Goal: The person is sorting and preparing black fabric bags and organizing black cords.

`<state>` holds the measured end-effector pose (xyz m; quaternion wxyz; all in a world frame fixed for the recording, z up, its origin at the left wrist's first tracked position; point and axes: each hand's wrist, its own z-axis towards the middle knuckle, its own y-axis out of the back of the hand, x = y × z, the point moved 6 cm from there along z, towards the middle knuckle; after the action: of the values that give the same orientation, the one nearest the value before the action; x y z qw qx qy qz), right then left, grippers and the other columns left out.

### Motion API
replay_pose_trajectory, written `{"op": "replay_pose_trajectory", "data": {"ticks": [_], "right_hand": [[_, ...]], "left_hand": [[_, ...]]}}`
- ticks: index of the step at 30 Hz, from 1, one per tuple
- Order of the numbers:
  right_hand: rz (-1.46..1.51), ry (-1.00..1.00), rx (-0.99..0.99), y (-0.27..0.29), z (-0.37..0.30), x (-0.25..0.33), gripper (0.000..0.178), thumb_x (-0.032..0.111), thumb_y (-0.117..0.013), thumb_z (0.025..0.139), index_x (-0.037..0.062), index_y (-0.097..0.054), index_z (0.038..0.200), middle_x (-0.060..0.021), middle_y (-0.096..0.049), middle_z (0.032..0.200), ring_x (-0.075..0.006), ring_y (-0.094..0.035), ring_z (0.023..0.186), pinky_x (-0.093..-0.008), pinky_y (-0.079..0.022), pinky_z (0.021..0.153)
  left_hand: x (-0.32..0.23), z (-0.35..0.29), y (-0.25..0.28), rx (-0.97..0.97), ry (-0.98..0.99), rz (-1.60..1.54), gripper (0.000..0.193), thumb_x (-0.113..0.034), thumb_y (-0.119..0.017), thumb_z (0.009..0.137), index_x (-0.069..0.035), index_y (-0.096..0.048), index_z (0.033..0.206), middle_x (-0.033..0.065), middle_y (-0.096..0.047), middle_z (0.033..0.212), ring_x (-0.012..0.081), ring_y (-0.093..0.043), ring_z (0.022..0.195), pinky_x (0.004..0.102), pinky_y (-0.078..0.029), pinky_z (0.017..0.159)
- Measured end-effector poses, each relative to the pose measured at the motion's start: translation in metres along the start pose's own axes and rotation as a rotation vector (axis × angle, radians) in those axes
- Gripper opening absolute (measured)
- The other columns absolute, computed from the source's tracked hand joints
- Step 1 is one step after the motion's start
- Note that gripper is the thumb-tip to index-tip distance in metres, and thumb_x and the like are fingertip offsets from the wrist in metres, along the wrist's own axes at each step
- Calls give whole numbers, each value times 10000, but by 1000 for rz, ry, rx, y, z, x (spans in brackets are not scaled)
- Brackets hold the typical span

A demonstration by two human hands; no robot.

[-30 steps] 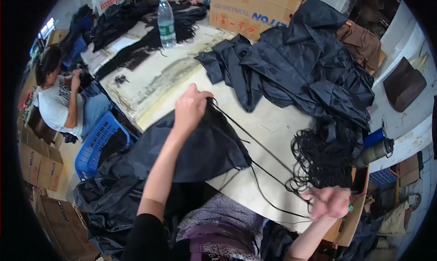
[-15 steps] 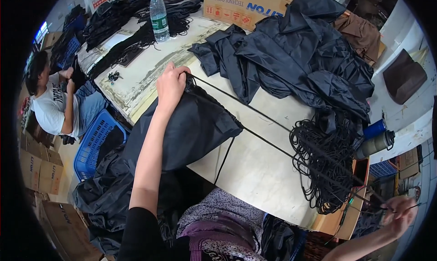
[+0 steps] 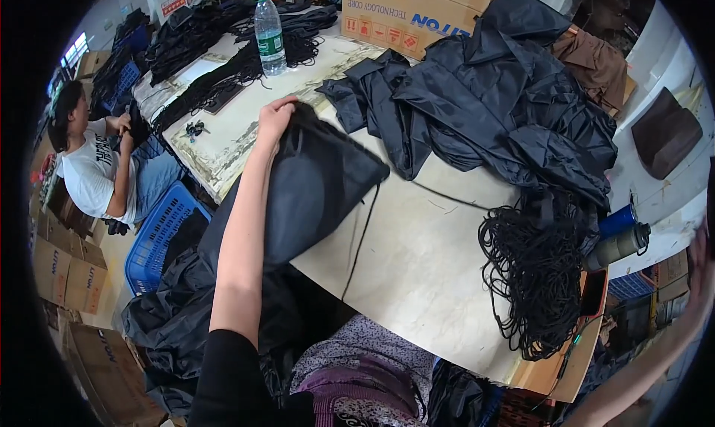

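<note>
Head view: black bag (image 3: 324, 192) gripped at its top by my left hand (image 3: 277, 120)

My left hand is closed, fingers pinching the bag's upper corner; the bag slopes over the left end of the near edge of the surface (image 3: 417, 278). My right hand (image 3: 698, 267) is well out beyond the right edge, blurred and partly cut off, so I cannot tell how far open it is or whether it holds anything. One thin black cord (image 3: 450, 197) runs from the bag's right side toward a tangled cord bundle (image 3: 532, 278) at the near right corner. Black fabric (image 3: 477, 114) is heaped along the far right edge, and a clear bottle (image 3: 269, 43) stands upright toward the far left.
</note>
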<state>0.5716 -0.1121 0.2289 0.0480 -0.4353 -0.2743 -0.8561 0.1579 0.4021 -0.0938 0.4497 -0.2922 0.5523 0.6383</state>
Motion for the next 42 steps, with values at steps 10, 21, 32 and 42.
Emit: {"op": "replay_pose_trajectory", "data": {"ticks": [10, 21, 32, 42], "right_hand": [[-18, 8, 579, -228, 29, -2, 284, 289, -422, 937, 84, -464, 744, 0, -488, 557, -30, -340, 352, -181, -319, 371], [255, 38, 643, -325, 10, 94, 299, 222, -389, 925, 43, -492, 709, -51, -545, 655, -138, -515, 569, -253, -449, 524], [265, -12, 767, -228, -70, 36, 297, 240, -428, 928, 2, -528, 781, -70, -548, 533, -83, -439, 305, -181, -297, 288], [386, -491, 661, -141, -197, -127, 273, 194, -448, 924, -29, -573, 828, -83, -548, 518, -42, -308, 296, -186, -206, 291]], "left_hand": [[-23, -147, -55, 423, -366, 774, 721, -521, -589, 748, -220, -342, 1355, 169, -226, 1423, 344, -198, 1314, 595, -108, 1014], [33, -134, -69, 136, -76, 795, 637, -533, -564, 763, -169, -441, 1271, 180, -270, 1385, 345, -221, 1295, 619, -115, 991], [-61, -206, -53, 330, -214, 345, 143, -189, -620, 774, -53, -665, 771, 138, -636, 809, 296, -614, 729, 365, -483, 644], [-133, -262, -182, 459, -680, 49, 343, -153, -679, 708, -80, -595, 1033, 116, -542, 1117, 297, -490, 1067, 364, -402, 887]]}}
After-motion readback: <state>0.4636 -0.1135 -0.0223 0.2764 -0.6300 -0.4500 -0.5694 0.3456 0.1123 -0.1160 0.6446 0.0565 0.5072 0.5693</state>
